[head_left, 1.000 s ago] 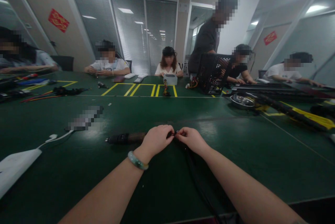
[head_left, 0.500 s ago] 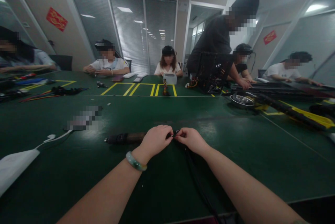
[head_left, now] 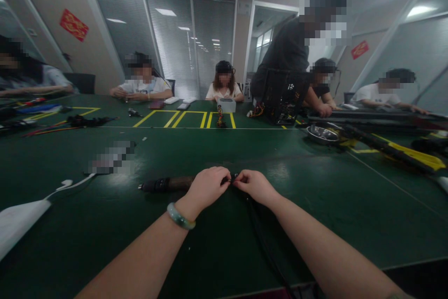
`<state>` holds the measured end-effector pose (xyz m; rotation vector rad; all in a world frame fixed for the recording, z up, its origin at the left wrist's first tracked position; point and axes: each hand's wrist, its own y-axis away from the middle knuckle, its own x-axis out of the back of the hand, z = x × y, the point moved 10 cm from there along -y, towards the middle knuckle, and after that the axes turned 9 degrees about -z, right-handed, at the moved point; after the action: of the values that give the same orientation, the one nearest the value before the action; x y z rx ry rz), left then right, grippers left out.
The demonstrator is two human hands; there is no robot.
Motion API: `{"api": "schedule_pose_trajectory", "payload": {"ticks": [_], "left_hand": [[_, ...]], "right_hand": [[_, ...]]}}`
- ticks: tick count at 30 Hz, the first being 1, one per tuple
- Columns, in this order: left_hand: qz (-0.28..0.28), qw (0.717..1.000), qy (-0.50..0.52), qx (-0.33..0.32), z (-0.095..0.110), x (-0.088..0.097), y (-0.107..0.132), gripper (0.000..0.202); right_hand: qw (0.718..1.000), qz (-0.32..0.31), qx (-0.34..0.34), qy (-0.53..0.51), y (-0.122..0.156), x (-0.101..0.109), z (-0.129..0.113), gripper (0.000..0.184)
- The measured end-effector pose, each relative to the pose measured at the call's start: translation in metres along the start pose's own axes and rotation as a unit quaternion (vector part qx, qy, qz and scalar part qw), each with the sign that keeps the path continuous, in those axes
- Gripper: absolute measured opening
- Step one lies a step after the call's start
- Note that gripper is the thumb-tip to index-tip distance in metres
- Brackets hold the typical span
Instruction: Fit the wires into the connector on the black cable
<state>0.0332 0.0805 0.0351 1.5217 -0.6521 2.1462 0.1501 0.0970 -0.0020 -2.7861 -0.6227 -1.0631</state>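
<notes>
Little is changed at the near side over the last second, so the work is judged barely advanced. At left, the dark cylindrical tool (head_left: 175,184) is laid on the green table (head_left: 140,238), its right end hidden by the left hand (head_left: 210,186), closed in a pinch. A small, indistinct dark part (head_left: 231,179) is gripped there and by the pinched right hand (head_left: 257,187); below, the black cable (head_left: 259,233) is trailed.

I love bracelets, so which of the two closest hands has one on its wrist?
The left hand: a greenish bangle circles its wrist. The right hand has a bare wrist.
</notes>
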Motion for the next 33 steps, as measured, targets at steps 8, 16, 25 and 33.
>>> {"api": "schedule_pose_trajectory", "payload": {"ticks": [8,16,25,33], "left_hand": [[0.009,1.000,0.013,0.010,-0.004,0.000,0.000,0.015],[0.012,1.000,0.007,-0.001,-0.001,0.001,0.001,0.012],[0.031,0.999,-0.006,-0.026,0.006,0.006,0.001,0.011],[0.031,0.999,-0.011,-0.013,0.004,0.009,0.003,0.015]], "right_hand": [[1.000,0.000,0.005,-0.019,-0.001,-0.001,0.004,0.013],[1.000,0.004,0.003,-0.003,-0.002,-0.001,0.003,0.013],[1.000,0.009,0.006,-0.009,-0.003,0.000,0.005,0.014],[1.000,0.009,0.001,0.001,-0.002,0.000,0.004,0.014]]}}
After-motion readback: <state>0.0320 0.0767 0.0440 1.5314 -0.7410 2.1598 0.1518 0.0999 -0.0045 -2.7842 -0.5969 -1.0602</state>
